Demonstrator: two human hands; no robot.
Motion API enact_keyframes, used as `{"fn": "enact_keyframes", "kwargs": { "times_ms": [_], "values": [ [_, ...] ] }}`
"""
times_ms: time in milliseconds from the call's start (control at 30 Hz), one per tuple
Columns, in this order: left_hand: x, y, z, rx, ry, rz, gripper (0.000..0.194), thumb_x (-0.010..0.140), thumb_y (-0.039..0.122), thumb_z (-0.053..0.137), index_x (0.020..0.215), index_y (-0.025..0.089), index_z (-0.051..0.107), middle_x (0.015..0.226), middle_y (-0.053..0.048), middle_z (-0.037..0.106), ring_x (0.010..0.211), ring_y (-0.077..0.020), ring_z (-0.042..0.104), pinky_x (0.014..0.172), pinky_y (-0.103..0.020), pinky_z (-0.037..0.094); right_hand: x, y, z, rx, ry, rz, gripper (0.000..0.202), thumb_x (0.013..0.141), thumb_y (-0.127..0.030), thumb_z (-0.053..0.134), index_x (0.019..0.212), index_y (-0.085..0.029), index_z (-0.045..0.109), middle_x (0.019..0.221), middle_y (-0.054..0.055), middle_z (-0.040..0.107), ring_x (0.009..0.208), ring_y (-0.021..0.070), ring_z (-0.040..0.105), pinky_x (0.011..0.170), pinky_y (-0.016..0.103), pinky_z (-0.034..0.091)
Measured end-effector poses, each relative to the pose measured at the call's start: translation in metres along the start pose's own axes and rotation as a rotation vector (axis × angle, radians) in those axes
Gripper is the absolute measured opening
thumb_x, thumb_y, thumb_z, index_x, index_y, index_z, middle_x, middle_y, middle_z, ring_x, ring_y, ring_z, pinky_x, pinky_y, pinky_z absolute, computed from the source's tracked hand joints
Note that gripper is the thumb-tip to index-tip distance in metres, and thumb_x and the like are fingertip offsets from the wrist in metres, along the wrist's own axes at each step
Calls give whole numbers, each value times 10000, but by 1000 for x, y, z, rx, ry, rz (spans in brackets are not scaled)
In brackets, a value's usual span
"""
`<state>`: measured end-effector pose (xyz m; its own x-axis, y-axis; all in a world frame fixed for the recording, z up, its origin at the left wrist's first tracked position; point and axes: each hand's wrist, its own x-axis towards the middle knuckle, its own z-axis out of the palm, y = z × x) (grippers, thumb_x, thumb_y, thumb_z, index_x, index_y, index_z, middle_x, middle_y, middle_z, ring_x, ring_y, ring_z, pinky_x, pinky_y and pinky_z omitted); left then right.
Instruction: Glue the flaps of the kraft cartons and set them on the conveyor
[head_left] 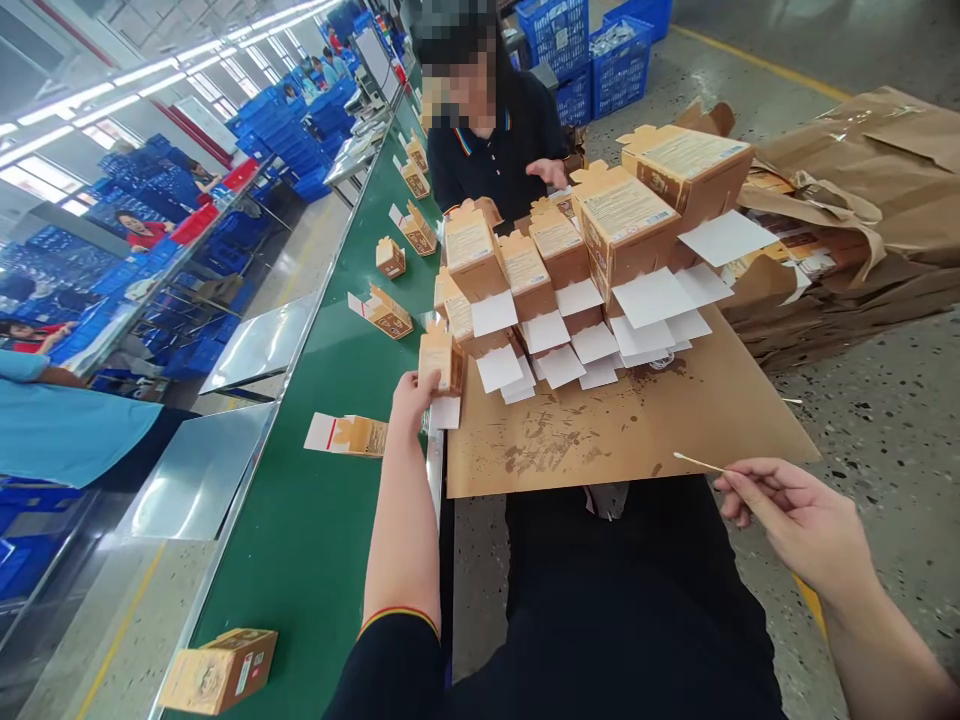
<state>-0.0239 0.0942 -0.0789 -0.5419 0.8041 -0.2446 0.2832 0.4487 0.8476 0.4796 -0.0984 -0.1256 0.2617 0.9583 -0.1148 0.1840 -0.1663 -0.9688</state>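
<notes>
My left hand [414, 398] is closed on a small brown carton [442, 358] with a white flap hanging open. It holds the carton at the seam between the green belt [330, 540] and a brown board [570, 440]. Low on the right, my right hand [795, 505] pinches a cotton swab [701, 462] by its stick, the white tip pointing left over the board's front edge. Stacked cartons [630, 215], their white flaps sticking out toward me, fill the far part of the board. Dark smudges mark the bare board near me.
Several open cartons [390, 312] stand along the belt, and one closed-looking carton [221, 670] is at the near left. Across the board a co-worker [495, 140] faces me. Brown paper bundles [862, 220] lie at right. Blue crates [559, 45] stand behind.
</notes>
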Motion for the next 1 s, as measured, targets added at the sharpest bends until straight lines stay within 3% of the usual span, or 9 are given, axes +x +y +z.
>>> {"fn": "enact_keyframes", "kwargs": {
  "times_ms": [100,167,233,333,467,567,833,1000],
  "values": [
    [-49,-38,-27,-143,-47,-19,595,752,543,923,1191,217,690,1208,-160,822,1133,-350,820,974,-534,684,5,-6,-9,-61,29,-66,581,888,-874,818,816,-298,822,662,88,758,488,231,700,413,358,622],
    [-85,-63,-28,-337,-135,-15,717,743,561,948,1334,250,687,1372,-172,803,1274,-401,796,1031,-587,690,3,-13,-5,-62,25,-87,564,919,-843,817,829,-286,818,674,90,764,497,220,704,436,344,633],
    [-116,-82,-16,-503,-189,-2,778,735,531,980,1416,296,688,1499,-154,772,1424,-441,731,1118,-619,673,-2,-19,12,-25,-41,-91,571,937,-823,814,841,-260,804,687,95,774,495,208,704,450,333,633],
    [-147,-94,13,-549,-169,35,819,709,481,1030,1441,317,700,1572,-126,750,1521,-432,678,1208,-597,641,-11,-24,59,7,-203,-137,509,1009,-741,772,881,-249,787,725,70,796,505,187,707,485,310,621],
    [-154,-90,39,-479,-169,68,880,667,520,1078,1431,270,718,1574,-151,750,1545,-408,669,1270,-567,597,-16,-13,127,-136,-294,-421,274,1093,-427,677,885,-260,740,718,26,742,592,175,686,608,297,595],
    [-150,-87,43,-433,-156,73,840,672,538,1083,1376,231,743,1519,-178,776,1520,-414,690,1277,-582,589,-14,0,156,-238,-372,-546,237,1084,-273,589,858,-263,660,700,7,671,602,168,616,616,289,533],
    [-150,-94,45,-389,-126,97,832,699,504,1087,1395,216,734,1499,-180,787,1499,-409,708,1270,-575,595,-10,11,170,-326,-456,-619,218,1064,-166,582,869,-262,577,727,-7,644,609,167,584,617,288,447],
    [-159,-95,50,-363,-103,145,822,717,522,1070,1398,207,734,1450,-184,807,1413,-407,765,1234,-601,619,-1,9,168,-353,-395,-538,219,1054,-157,587,862,-264,591,733,7,669,618,180,616,615,296,473]
  ]
}}
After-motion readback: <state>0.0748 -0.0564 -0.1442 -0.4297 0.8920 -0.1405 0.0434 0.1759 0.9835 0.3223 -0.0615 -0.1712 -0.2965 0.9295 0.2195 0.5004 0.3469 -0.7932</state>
